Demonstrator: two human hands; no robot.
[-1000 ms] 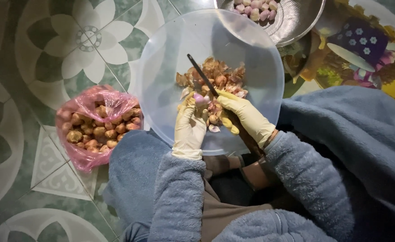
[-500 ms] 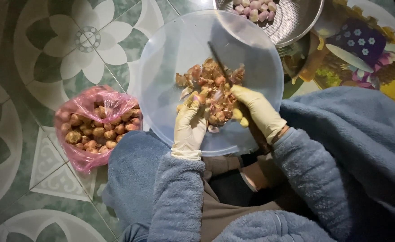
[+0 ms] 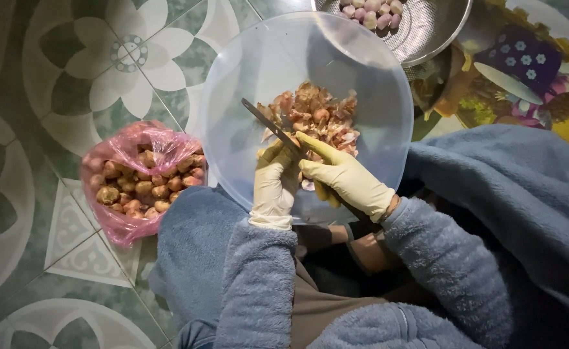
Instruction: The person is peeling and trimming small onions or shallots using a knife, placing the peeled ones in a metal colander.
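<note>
Head view: 1 knife (image 3: 273,128); 2 bowls (image 3: 246,77).

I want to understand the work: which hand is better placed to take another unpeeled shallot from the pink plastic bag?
Probably the left hand: the pink plastic bag lies on its side, while the right hand holds the dark knife.

Pink plastic bag (image 3: 144,178), floor left

Translucent smooth plastic bowl (image 3: 246,97), glossy pink plastic bag (image 3: 136,142), perforated metal strainer (image 3: 426,32), seemingly latex gloves.
</note>
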